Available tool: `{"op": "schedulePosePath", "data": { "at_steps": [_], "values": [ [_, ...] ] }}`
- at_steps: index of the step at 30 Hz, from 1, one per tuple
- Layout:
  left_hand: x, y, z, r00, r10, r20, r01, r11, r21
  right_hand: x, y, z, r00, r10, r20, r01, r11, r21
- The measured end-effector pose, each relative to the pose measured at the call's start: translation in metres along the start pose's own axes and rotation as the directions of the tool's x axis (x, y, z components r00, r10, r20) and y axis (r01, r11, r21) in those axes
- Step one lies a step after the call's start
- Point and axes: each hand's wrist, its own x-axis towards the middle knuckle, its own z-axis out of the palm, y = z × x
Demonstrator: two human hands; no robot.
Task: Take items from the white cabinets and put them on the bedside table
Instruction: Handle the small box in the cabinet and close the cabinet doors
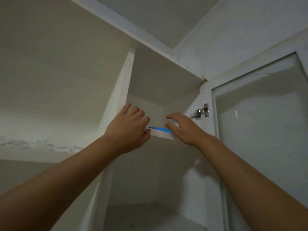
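I look up into an open white cabinet. Both arms reach to its upper shelf. A thin blue item lies flat on that shelf, only its front edge showing between my hands. My left hand rests at the shelf's left end, thumb at the shelf edge and fingers curled over the top. My right hand hovers at the right end with fingers spread above the blue item. Whether either hand touches the item is hidden.
The cabinet's glass-panelled door stands open on the right, hung on a metal hinge. A lower shelf lies below my arms. Another compartment's white side panel stands on the left.
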Motion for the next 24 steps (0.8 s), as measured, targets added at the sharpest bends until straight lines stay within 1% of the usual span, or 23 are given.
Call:
{"op": "schedulePosePath", "data": {
  "at_steps": [3, 6, 8, 16, 21, 24],
  "values": [
    [-0.001, -0.001, 0.005, 1.000, -0.009, -0.019, 0.009, 1.000, 0.025, 0.015, 0.012, 0.012, 0.999, 0.010, 0.034, -0.011, 1.000, 0.029],
    [0.000, -0.001, 0.007, 1.000, -0.018, -0.025, 0.019, 0.999, 0.046, 0.019, 0.019, 0.026, 0.995, 0.066, 0.079, -0.070, 0.996, 0.054],
    [0.000, 0.000, 0.008, 0.999, -0.016, -0.030, 0.018, 0.998, 0.062, 0.016, 0.022, 0.034, 0.994, 0.080, 0.069, -0.087, 0.992, 0.095],
    [-0.002, 0.002, 0.005, 1.000, -0.015, -0.005, 0.015, 0.998, 0.059, 0.014, 0.026, 0.041, 1.000, 0.013, -0.004, -0.013, 0.990, 0.142],
    [-0.002, 0.002, 0.006, 1.000, -0.021, 0.020, 0.020, 0.998, 0.062, 0.011, 0.027, 0.038, 0.996, -0.058, -0.066, 0.064, 0.994, 0.089],
    [-0.002, 0.002, 0.006, 0.999, -0.016, 0.030, 0.015, 0.999, 0.052, 0.009, 0.024, 0.029, 0.992, -0.095, -0.082, 0.095, 0.995, 0.004]
  ]
}}
